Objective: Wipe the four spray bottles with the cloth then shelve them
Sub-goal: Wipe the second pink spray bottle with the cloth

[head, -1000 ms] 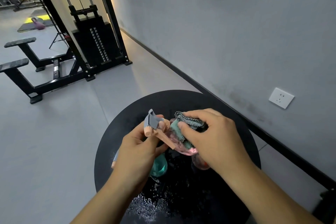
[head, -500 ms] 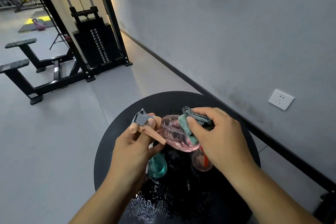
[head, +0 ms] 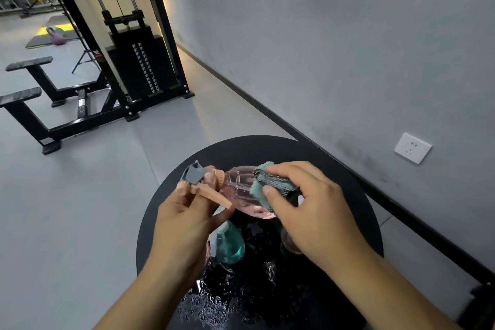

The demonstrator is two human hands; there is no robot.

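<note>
I hold a clear pink spray bottle [head: 238, 190] tipped on its side above the round black table [head: 334, 168]. My left hand [head: 184, 222] grips its orange and grey trigger head. My right hand [head: 308, 211] pinches a teal and grey cloth [head: 263, 187] against the bottle's body. Under my hands a teal spray bottle [head: 230, 245] stands on the table. Part of another pinkish bottle [head: 290, 245] shows below my right palm, mostly hidden.
Water drops [head: 214, 305] lie on the near part of the table. A grey wall with a white socket [head: 412, 148] runs along the right. A black cable weight machine [head: 134, 67] and benches [head: 29, 99] stand on the grey floor at the back left.
The pink bottle has swung from pointing toward me to lying more level. My right hand has slid the cloth further along its body, away from the trigger head.
</note>
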